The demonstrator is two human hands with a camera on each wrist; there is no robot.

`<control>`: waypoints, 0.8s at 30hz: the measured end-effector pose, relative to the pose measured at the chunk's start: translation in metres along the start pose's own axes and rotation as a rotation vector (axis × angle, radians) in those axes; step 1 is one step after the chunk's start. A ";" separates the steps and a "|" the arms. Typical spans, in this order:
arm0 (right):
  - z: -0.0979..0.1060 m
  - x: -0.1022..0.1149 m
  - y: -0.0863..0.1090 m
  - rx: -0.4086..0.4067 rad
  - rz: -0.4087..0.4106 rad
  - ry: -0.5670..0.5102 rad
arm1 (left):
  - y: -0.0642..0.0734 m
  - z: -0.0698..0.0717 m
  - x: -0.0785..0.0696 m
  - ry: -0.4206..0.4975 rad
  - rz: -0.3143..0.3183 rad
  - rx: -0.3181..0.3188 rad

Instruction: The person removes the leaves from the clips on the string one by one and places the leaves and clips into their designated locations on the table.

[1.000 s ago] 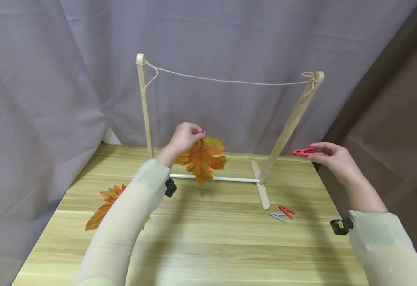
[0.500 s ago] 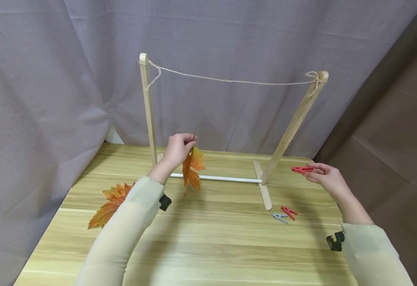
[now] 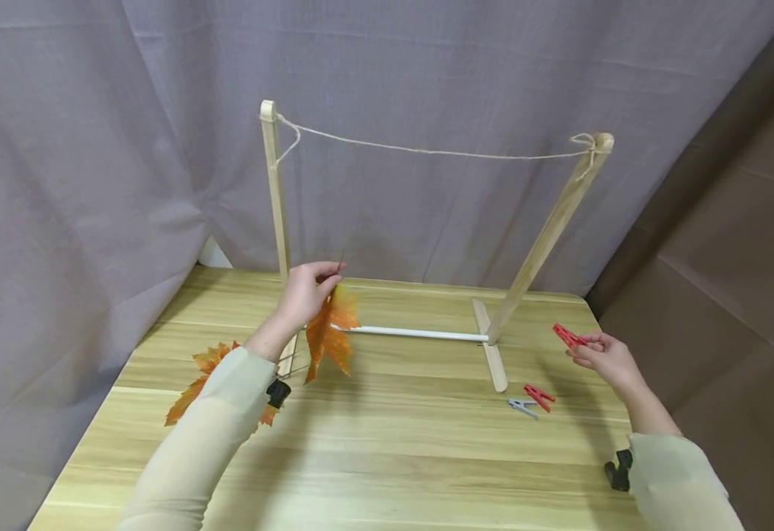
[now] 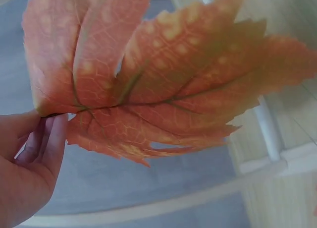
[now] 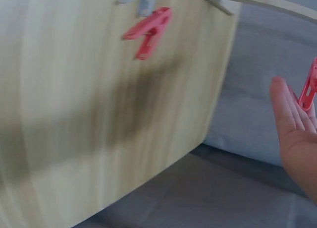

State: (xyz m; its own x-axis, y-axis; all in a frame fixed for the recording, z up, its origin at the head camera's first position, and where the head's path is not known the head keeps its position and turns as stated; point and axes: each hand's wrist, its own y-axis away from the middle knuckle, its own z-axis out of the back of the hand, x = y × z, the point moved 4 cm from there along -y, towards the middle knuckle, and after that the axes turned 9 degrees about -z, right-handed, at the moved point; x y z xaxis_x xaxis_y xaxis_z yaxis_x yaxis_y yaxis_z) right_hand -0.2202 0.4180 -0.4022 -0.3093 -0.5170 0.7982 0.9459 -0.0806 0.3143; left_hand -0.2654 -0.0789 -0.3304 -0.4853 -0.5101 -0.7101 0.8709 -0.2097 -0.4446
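My left hand (image 3: 305, 296) pinches the stem of an orange-yellow maple leaf (image 3: 330, 339), which hangs below the fingers in front of the frame's left post. The left wrist view shows the leaf (image 4: 163, 89) spread wide, its stem between thumb and fingers (image 4: 54, 143). Over the table's right side, my right hand (image 3: 615, 363) holds a red clothespin (image 3: 569, 336) by one end, the other end pointing up and left. Part of that clothespin (image 5: 309, 89) is cut off in the right wrist view. Nearby on the table lie another red clothespin (image 3: 539, 397) and a grey one (image 3: 522, 407).
A wooden frame stands at the back, with a left post (image 3: 275, 192), a right post (image 3: 546, 236) and a white bottom rod (image 3: 420, 334). Twine (image 3: 426, 152) spans the post tops. More maple leaves (image 3: 190, 394) lie at left, partly behind my left sleeve (image 3: 194, 442).
My left hand has moved left and down with the leaf, which has turned more edge-on. My right hand has lowered with the red clothespin, now tilted upward.
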 end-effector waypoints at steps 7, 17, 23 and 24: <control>-0.005 -0.024 0.001 -0.108 -0.026 0.114 | 0.013 0.011 0.013 0.008 0.040 0.059; -0.010 -0.062 -0.007 -0.213 -0.093 0.213 | 0.032 0.032 0.040 -0.043 0.026 0.115; -0.015 -0.080 -0.007 -0.225 -0.136 0.230 | 0.043 0.042 0.055 -0.081 -0.034 0.239; -0.016 -0.082 -0.007 -0.226 -0.147 0.225 | 0.045 0.043 0.057 -0.087 -0.047 0.266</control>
State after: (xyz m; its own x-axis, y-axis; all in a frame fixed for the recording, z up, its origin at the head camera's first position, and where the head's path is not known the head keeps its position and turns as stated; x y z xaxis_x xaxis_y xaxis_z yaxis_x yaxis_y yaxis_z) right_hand -0.1998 0.4471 -0.4784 -0.4386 -0.6587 0.6114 0.8983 -0.3420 0.2760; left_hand -0.2506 -0.1535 -0.3672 -0.5269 -0.5617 -0.6379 0.8431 -0.4407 -0.3083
